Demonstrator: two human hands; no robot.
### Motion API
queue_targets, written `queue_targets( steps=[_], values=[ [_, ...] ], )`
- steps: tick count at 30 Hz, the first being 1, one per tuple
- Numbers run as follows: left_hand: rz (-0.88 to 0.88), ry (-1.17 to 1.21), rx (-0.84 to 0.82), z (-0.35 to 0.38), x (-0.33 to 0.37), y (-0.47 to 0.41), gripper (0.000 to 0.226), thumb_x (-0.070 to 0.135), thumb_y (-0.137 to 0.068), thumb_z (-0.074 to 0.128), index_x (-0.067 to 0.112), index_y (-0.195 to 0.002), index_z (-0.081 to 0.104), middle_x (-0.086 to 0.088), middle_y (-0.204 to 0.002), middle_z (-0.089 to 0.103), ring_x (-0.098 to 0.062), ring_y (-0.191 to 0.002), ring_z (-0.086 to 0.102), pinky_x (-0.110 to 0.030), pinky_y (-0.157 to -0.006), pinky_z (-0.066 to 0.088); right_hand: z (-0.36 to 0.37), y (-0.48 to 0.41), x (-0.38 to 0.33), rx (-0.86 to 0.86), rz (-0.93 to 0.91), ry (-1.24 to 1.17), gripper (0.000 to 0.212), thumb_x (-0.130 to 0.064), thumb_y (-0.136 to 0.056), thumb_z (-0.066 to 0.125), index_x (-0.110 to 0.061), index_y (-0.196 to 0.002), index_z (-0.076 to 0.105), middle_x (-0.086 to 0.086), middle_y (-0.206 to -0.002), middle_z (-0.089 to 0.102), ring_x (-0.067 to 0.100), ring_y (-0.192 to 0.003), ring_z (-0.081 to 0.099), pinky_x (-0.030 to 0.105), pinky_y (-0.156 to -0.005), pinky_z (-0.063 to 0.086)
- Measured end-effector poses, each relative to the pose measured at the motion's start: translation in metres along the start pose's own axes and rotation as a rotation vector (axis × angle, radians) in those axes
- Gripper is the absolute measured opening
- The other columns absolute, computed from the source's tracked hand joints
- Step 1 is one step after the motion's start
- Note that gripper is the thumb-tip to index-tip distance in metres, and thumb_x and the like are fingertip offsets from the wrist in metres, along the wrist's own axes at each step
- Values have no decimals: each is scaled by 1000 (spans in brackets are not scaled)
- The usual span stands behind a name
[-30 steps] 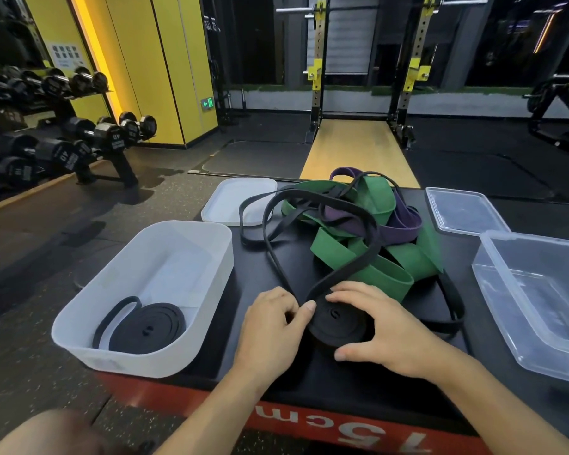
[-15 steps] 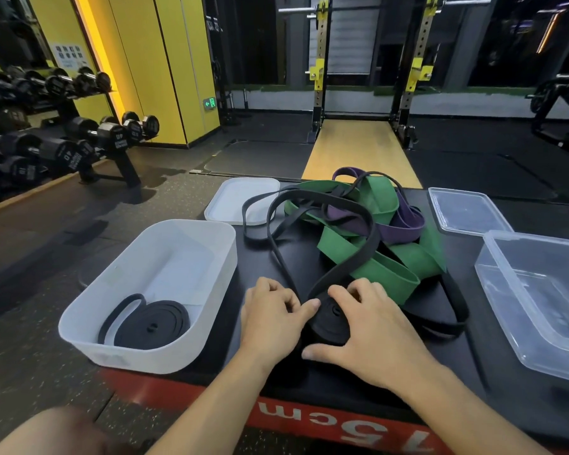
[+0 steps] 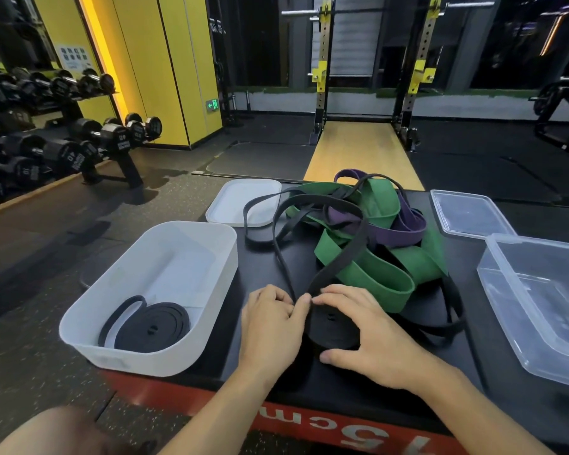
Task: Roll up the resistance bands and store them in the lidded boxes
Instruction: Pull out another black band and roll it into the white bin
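Count: two boxes, two lids, and one rolled band stowed.

1. The white box (image 3: 211, 247) sits at 9 o'clock from my hands, and its near corner overhangs the tabletop (image 3: 257, 274) edge. It holds one finished black roll (image 3: 151, 326).
2. The clear box (image 3: 539, 326) sits at 3 o'clock and runs out of view on the right.
3. The white lid (image 3: 240, 201) lies at 11 o'clock and the clear lid (image 3: 470, 213) at 1 o'clock. Both are off their boxes.
4. The tangle lies at 12 o'clock, touching the work area. It contains green bands (image 3: 375, 280) (the number cannot be counted in the knot), one purple band (image 3: 404, 231), and loose black strands.

The black band (image 3: 334, 326) is half wound and lies flat on the tabletop near the front edge. The right hand (image 3: 372, 336) arches over the coil, with its fingers (image 3: 329, 298) on the far rim and the thumb at the near rim. The left hand (image 3: 273, 320) is curled at the coil's 9 o'clock side and pinches the free strand where it joins the coil.

Open room is a narrow strip between the white box and the coil, plus bare surface between the coil and the clear box.

The surface is black padded, with a red front face carrying white print. The room is a gym with dark speckled flooring, a dumbbell rack (image 3: 79, 139) at 10 o'clock and a squat rack (image 3: 322, 77) over a wooden platform (image 3: 362, 152) at 12 o'clock.
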State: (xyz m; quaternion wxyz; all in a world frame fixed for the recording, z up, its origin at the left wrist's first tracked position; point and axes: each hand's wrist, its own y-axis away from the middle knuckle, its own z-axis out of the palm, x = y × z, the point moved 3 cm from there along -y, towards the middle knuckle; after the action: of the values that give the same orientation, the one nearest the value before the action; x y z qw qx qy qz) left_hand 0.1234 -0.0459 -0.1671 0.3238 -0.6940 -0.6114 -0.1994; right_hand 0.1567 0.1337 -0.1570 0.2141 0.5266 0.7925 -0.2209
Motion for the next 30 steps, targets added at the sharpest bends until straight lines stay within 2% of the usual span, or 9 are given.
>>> queue_targets(
  steps=[2, 5, 8, 10, 12, 16, 19, 24, 30],
  values=[
    [-1, 34, 30, -1, -1, -1, 63, 52, -98, 59, 28, -40, 49, 17, -87, 55, -2, -99, 44, -34, -101, 38, 0, -1, 2, -79, -2, -69, 83, -37, -81, 83, -49, -149, 37, -36, -155, 21, -15, -147, 10, 12, -120, 15],
    [13, 19, 36, -1, -1, -1, 63, 52, -96, 62, 28, -39, 49, 16, -85, 55, -1, -98, 44, -32, -97, 38, -1, -1, 1, -83, 32, -65, 90, -40, -84, 81, -43, -157, 29, -30, -160, 17, -14, -149, 5, 26, -126, 18],
    [10, 10, 50, -2, 1, 1, 61, 53, -96, 61, 26, -42, 51, 15, -86, 53, -2, -97, 43, -30, -93, 41, 4, 5, -10, -8, 126, 81, 99, -73, -72, 73, -43, -154, 27, -26, -158, 13, -5, -148, 9, 29, -123, 26],
    [3, -41, 54, -3, 2, 3, 59, 57, -96, 58, 27, -45, 53, 15, -88, 50, -4, -98, 41, -31, -94, 41, 8, 8, -20, 103, 204, 218, 106, -96, -61, 56, -40, -148, 31, -18, -149, 23, 6, -140, 24, 30, -115, 35],
    [-6, -83, 60, -3, 1, 4, 56, 63, -95, 55, 28, -52, 54, 15, -92, 45, -7, -100, 38, -30, -95, 39, 12, 7, -23, 205, 241, 321, 108, -104, -58, 40, -35, -141, 37, -14, -129, 35, 10, -122, 36, 30, -105, 41],
    [-14, -99, 33, -3, -1, 3, 51, 69, -95, 46, 29, -64, 52, 16, -99, 41, -7, -104, 31, -28, -99, 32, 15, 2, -15, 277, 204, 358, 92, -95, -66, 43, -32, -133, 44, -13, -112, 38, 12, -106, 40, 30, -95, 44],
    [-27, -137, -9, -2, -1, 0, 52, 60, -103, 32, 28, -77, 63, 15, -105, 45, -9, -111, 35, -34, -109, 29, 15, 2, -14, 290, 181, 346, 87, -90, -67, 50, -31, -131, 45, -13, -111, 39, 12, -105, 41, 29, -93, 44],
    [-86, -156, -30, -2, -3, -2, 40, 56, -103, 43, 30, -82, 66, 12, -110, 45, -11, -115, 37, -33, -109, 30, 14, 2, -13, 296, 151, 333, 78, -85, -67, 58, -33, -124, 48, -17, -112, 41, 9, -106, 43, 27, -92, 44],
    [-195, -107, -53, -5, 3, -10, 38, 52, -99, 54, 31, -68, 56, 10, -110, 42, -17, -120, 35, -35, -109, 31, 7, -1, -6, 250, 76, 330, 80, -82, -70, 60, -30, -131, 52, -20, -121, 45, 8, -114, 46, 28, -96, 47]
  ],
)
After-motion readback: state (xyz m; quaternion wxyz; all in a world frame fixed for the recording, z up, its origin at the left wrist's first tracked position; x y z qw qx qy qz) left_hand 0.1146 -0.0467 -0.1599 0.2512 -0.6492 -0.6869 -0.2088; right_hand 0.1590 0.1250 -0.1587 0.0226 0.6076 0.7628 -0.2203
